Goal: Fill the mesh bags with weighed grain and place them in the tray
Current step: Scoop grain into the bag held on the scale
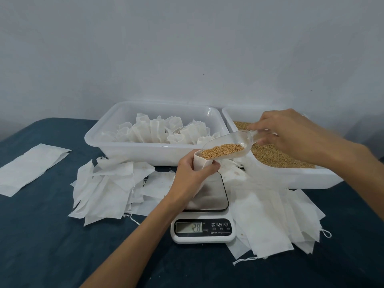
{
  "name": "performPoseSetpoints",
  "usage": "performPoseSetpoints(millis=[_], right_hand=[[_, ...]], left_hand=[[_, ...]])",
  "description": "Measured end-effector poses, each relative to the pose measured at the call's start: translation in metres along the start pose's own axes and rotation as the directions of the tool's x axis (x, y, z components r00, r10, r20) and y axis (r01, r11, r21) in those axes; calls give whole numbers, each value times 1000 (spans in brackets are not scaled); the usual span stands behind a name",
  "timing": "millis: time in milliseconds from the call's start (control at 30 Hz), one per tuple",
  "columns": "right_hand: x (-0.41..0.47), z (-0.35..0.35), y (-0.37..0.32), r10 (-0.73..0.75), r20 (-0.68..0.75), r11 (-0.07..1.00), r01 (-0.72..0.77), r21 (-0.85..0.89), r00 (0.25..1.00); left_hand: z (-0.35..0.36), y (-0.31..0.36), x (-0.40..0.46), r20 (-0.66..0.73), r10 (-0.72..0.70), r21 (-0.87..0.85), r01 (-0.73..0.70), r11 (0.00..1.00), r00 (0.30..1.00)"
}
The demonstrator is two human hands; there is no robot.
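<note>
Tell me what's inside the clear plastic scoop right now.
The clear plastic scoop, held by the right hand, carries golden-brown grain, its tip at the mouth of the white mesh bag gripped by the left hand. The bag's inside is hidden.

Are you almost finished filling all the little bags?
Not yet. Several filled bags already stand in the left tray. The left hand holds one bag open over the scale while the right hand tips a scoop of grain into it. Many empty bags wait on the table.
</note>
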State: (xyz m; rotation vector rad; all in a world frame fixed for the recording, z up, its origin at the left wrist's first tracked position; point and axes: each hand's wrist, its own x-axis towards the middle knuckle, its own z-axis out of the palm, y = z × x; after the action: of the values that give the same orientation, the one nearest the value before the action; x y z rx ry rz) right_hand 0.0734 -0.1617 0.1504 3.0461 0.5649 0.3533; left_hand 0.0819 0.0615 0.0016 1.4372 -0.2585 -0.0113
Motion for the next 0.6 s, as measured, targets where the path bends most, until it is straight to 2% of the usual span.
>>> performPoseSetpoints(millis=[600], right_hand=[[-2, 4, -1, 3, -10, 1000, -3, -8, 1000]], left_hand=[[0, 2, -1, -11, -5, 17, 5, 1000, 1000]])
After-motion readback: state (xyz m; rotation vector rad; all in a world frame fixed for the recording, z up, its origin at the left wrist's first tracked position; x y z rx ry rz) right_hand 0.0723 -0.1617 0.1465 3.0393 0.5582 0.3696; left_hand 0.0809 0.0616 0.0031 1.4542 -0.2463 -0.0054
